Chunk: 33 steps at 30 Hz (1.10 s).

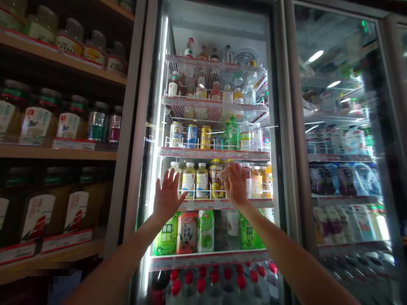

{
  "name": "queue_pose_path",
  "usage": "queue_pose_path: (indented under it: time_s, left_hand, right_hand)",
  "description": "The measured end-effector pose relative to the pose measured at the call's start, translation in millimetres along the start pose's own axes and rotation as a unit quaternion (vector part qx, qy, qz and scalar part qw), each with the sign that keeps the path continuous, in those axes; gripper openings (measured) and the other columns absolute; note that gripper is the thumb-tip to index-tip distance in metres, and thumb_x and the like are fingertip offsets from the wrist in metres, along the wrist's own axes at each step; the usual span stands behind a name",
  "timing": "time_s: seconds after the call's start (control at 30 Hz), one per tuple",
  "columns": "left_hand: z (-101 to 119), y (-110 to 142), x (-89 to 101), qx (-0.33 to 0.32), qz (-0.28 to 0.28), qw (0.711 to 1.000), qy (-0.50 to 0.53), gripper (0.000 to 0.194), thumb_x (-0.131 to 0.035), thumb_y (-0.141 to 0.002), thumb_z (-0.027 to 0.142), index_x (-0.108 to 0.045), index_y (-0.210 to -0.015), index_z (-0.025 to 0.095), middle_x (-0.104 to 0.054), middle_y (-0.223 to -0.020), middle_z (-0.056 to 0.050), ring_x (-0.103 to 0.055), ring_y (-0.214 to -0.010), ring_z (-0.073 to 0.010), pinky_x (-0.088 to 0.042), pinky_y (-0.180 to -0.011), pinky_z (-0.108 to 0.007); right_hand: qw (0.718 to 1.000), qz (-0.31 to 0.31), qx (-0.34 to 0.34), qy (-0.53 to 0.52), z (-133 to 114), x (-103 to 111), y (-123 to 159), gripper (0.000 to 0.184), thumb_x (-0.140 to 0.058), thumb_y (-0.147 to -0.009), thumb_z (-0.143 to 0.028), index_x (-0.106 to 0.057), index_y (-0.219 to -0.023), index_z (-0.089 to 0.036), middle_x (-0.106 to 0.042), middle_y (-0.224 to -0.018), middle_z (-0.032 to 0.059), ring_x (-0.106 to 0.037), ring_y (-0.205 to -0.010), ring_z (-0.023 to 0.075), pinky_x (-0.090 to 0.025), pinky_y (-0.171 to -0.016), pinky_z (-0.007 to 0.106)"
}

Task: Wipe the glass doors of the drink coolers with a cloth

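My left hand point(168, 195) is raised with its fingers spread, in front of the left side of a lit drinks cooler point(212, 204). Nothing shows in it. Pale yellow bottles point(188, 180) stand on the shelf behind its fingertips. My right hand point(235, 183) is up at the same shelf, nearest the jar-like bottles with yellow lids point(216, 178) and the orange drinks point(256, 181). Motion blurs its fingers, so whether it holds anything is unclear. I cannot tell whether either hand touches the cooler front. Green and red cartons point(187, 232) stand on the shelf below.
Wooden shelves point(60, 151) with dark-capped bottles point(36, 114) rise on the left. Higher cooler shelves hold cans point(192, 136) and small bottles. Red-capped bottles point(201, 286) fill the bottom. A second glass-door cooler point(343, 157) stands at right.
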<state>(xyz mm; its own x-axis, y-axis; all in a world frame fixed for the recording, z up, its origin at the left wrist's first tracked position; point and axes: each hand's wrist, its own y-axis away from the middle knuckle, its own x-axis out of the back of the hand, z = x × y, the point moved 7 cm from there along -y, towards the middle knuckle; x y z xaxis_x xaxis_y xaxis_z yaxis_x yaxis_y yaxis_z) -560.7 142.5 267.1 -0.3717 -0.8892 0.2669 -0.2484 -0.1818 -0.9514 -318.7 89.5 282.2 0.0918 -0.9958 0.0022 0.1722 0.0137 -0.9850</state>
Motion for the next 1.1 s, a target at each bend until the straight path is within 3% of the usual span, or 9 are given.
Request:
queue_pose_path:
  time_s: [0.13,0.3,0.37,0.53,0.63,0.8,0.87,0.97,1.1]
  left_hand:
    - [1,-1,0.9,0.004,-0.005,1.000,-0.002,0.066,-0.037,-0.087,0.048,-0.025,-0.142,0.013,-0.025,-0.149,-0.014,-0.019,-0.139,-0.0291,-0.018,-0.110,-0.054]
    - [3,2,-1.3,-0.001,-0.012,1.000,-0.009,0.067,-0.037,-0.088,0.046,-0.021,-0.144,0.014,-0.022,-0.150,-0.014,-0.015,-0.140,-0.0282,-0.017,-0.111,-0.053]
    - [4,2,-2.5,0.004,-0.013,1.000,-0.009,0.069,-0.038,-0.088,0.046,-0.017,-0.145,0.014,-0.019,-0.151,-0.014,-0.012,-0.141,-0.0282,-0.017,-0.111,-0.053]
    - [3,1,-0.1,-0.006,-0.021,1.000,-0.007,0.070,-0.039,-0.087,0.048,-0.017,-0.145,0.015,-0.020,-0.150,-0.014,-0.013,-0.141,-0.0282,-0.015,-0.112,-0.054]
    - [-11,1,3.8,-0.006,-0.031,0.999,-0.016,0.067,-0.038,-0.087,0.046,-0.020,-0.144,0.015,-0.023,-0.150,-0.014,-0.016,-0.140,-0.0279,-0.013,-0.112,-0.054]
    - [-42,1,7.8,0.029,-0.030,0.998,-0.040,0.066,-0.035,-0.088,0.048,-0.024,-0.142,0.013,-0.020,-0.150,-0.016,-0.019,-0.139,-0.0299,-0.016,-0.109,-0.058]
    - [-45,1,6.7,0.028,-0.041,0.998,-0.044,0.065,-0.037,-0.088,0.047,-0.026,-0.142,0.012,-0.020,-0.150,-0.015,-0.019,-0.139,-0.0294,-0.018,-0.109,-0.057]
    - [-45,2,8.5,0.019,-0.058,0.997,-0.048,0.065,-0.038,-0.087,0.046,-0.026,-0.142,0.011,-0.019,-0.150,-0.015,-0.018,-0.139,-0.0290,-0.019,-0.109,-0.057]
    - [-48,9,15.9,-0.015,-0.081,0.995,-0.058,0.061,-0.040,-0.087,0.043,-0.031,-0.140,0.013,-0.025,-0.149,-0.014,-0.021,-0.139,-0.0275,-0.017,-0.110,-0.056]
  right_hand:
    - [0.962,-0.140,0.228,-0.050,-55,-7,39,0.049,-0.041,-0.086,-0.022,-0.039,-0.136,-0.021,-0.037,-0.144,0.0058,-0.016,-0.140,0.0210,-0.021,-0.112,0.049]
    - [0.996,0.053,-0.070,-0.003,49,23,0,0.051,-0.035,-0.089,-0.027,-0.033,-0.139,-0.016,-0.039,-0.141,0.0141,-0.025,-0.136,0.0270,-0.025,-0.107,0.057]
    - [0.985,0.105,-0.135,-0.011,54,23,-15,0.053,-0.037,-0.089,-0.029,-0.032,-0.140,-0.014,-0.040,-0.140,0.0166,-0.027,-0.135,0.0283,-0.026,-0.105,0.058]
    - [0.990,-0.032,0.117,-0.074,-61,-15,-15,0.038,-0.040,-0.089,-0.024,-0.048,-0.126,-0.020,-0.043,-0.141,0.0076,-0.023,-0.138,0.0216,-0.028,-0.109,0.048]
    - [0.977,-0.053,0.200,-0.059,-79,-17,-9,0.032,-0.042,-0.090,-0.026,-0.055,-0.119,-0.023,-0.045,-0.139,0.0041,-0.025,-0.137,0.0202,-0.024,-0.111,0.047]
    - [0.991,0.103,-0.087,-0.020,6,1,-52,0.042,-0.037,-0.091,-0.031,-0.048,-0.130,-0.020,-0.040,-0.142,0.0106,-0.029,-0.135,0.0288,-0.024,-0.106,0.059]
    - [0.986,0.115,-0.121,-0.032,-1,-4,-58,0.044,-0.034,-0.091,-0.029,-0.045,-0.133,-0.019,-0.037,-0.144,0.0116,-0.027,-0.135,0.0299,-0.024,-0.106,0.060]
    - [0.998,0.011,0.030,-0.059,-68,-23,-45,0.047,-0.035,-0.090,-0.025,-0.040,-0.136,-0.018,-0.032,-0.147,0.0098,-0.019,-0.139,0.0274,-0.022,-0.109,0.056]
    - [0.943,-0.130,0.294,-0.086,-138,-36,-15,0.046,-0.042,-0.088,-0.022,-0.042,-0.134,-0.020,-0.035,-0.146,0.0048,-0.020,-0.139,0.0214,-0.020,-0.113,0.048]
